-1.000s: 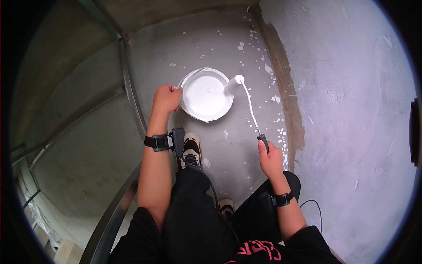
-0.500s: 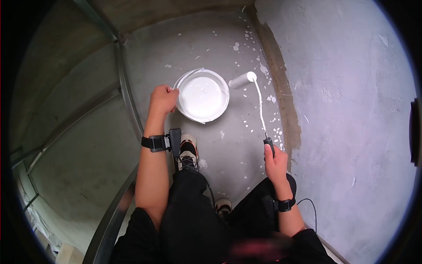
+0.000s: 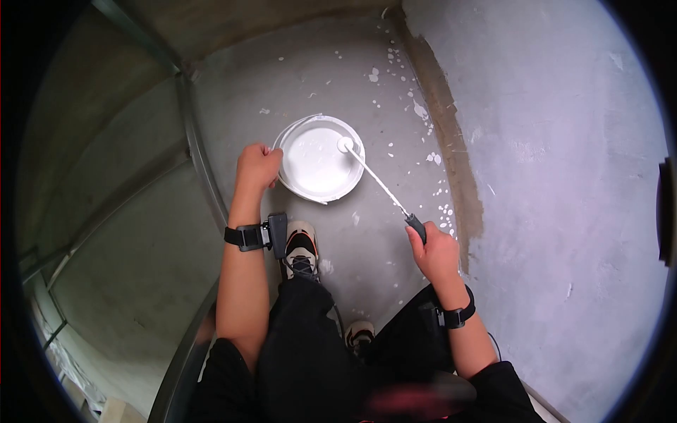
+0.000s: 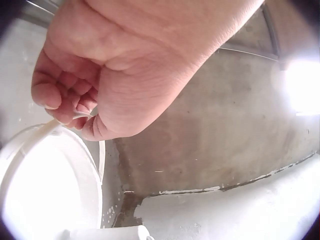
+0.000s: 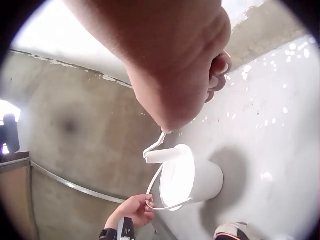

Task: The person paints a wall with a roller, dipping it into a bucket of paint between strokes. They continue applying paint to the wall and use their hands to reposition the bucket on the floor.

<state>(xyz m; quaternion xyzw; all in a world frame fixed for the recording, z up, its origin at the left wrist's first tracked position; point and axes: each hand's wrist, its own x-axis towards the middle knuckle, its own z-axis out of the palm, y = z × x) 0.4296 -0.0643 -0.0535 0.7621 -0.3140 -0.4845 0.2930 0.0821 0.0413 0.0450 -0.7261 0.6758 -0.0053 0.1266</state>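
A round white bucket (image 3: 319, 185) of white paint stands on the floor. My left hand (image 3: 258, 168) pinches its thin handle (image 4: 31, 145) at the bucket's left side; in the right wrist view the handle (image 5: 153, 181) is raised in those fingers. My right hand (image 3: 436, 254) grips the dark grip (image 3: 416, 227) of a paint roller, whose white rod (image 3: 381, 185) runs up to the bucket. The roller's white end (image 3: 345, 144) is over the bucket's right inner side; how deep the sleeve sits cannot be told.
Paint-splashed grey floor (image 3: 367, 247) surrounds the bucket. A pale wall (image 3: 550, 176) rises on the right, with a brown strip (image 3: 451, 134) along its foot. Metal framing (image 3: 199, 155) stands on the left. A shoe (image 3: 301, 247) is just below the bucket.
The roller first moved right, off the bucket's rim, then back left over the paint. My right hand shifted right, then slightly back left. My left hand kept its pinch on the handle.
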